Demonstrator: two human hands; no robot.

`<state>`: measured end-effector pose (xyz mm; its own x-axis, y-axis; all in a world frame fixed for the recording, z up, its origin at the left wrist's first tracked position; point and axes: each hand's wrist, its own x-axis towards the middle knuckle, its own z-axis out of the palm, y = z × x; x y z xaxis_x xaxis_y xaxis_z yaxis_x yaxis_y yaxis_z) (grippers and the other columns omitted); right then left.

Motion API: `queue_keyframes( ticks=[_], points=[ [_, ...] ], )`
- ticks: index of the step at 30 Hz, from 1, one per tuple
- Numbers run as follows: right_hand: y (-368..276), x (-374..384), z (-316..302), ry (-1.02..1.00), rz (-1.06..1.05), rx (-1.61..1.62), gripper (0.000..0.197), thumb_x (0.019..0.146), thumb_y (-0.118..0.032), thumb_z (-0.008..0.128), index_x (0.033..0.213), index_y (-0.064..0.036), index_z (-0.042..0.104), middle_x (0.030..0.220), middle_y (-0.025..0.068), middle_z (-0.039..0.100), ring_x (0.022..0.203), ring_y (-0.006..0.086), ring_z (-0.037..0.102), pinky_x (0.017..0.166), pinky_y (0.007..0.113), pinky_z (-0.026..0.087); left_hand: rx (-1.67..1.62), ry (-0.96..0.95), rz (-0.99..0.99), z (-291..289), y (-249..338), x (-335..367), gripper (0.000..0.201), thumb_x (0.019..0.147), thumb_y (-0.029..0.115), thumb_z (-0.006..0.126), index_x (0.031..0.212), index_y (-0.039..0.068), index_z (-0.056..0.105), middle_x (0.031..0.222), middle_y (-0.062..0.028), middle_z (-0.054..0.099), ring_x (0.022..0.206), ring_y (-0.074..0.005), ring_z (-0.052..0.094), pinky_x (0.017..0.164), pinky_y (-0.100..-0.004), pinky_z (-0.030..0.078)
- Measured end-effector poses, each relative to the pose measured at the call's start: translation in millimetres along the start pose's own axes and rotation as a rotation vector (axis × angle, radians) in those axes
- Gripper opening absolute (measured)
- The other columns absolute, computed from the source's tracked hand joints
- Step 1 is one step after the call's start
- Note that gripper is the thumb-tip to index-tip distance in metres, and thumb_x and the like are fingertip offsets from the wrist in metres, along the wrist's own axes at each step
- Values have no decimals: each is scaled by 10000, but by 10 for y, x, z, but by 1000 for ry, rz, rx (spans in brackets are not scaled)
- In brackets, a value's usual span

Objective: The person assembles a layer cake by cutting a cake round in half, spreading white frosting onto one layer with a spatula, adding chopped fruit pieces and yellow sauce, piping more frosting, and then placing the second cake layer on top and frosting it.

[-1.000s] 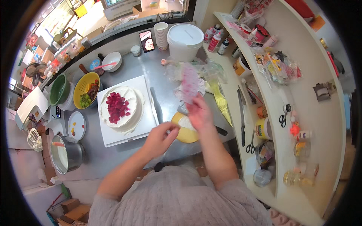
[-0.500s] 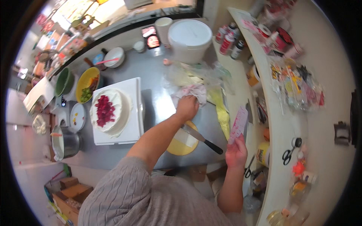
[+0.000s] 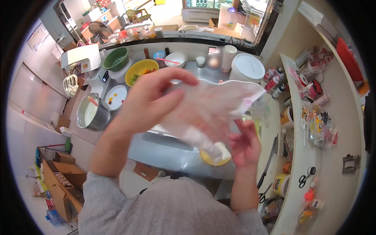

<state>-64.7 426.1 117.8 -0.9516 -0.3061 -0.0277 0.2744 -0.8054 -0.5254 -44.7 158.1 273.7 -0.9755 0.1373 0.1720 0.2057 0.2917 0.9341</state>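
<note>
Your smooth steel worktop [image 3: 156,152] lies bare along its near edge. A white board [image 3: 168,132] is mostly hidden. Above, you hold aloft a thin, crumpled pinkish-white cloth [image 3: 207,111], partly covering a round yellow disc [image 3: 211,161]. Your left hand [image 3: 150,98] half-curls at its upper-left edge, your right hand [image 3: 246,147] lower right; blur obscures which fingers grip.

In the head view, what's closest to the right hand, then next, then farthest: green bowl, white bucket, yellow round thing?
1. Yellow round thing: just left of the right hand.
2. White bucket: ahead, farther back.
3. Green bowl: far back left.
</note>
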Motion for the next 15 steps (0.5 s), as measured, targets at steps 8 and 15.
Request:
queue_keyframes(
  ticks=[8,15],
  points=[
    [2286,-112,1139,-272,514,144,362,953,-100,420,1296,7,462,1276,170,568,1113,282,613,979,439,493,197,-143,-52,-1327,-28,-1802,465,786,-27,573,1252,-28,565,1236,-80,548,1091,-109,528,903,-244,433],
    [3228,-591,1044,-46,387,30,218,972,-95,448,1165,-24,519,1141,112,631,1049,214,634,932,393,507,-154,-134,-389,-1924,-664,-2818,539,775,-11,554,1312,-27,525,1293,-37,489,1066,-100,513,874,-228,426]
  ],
)
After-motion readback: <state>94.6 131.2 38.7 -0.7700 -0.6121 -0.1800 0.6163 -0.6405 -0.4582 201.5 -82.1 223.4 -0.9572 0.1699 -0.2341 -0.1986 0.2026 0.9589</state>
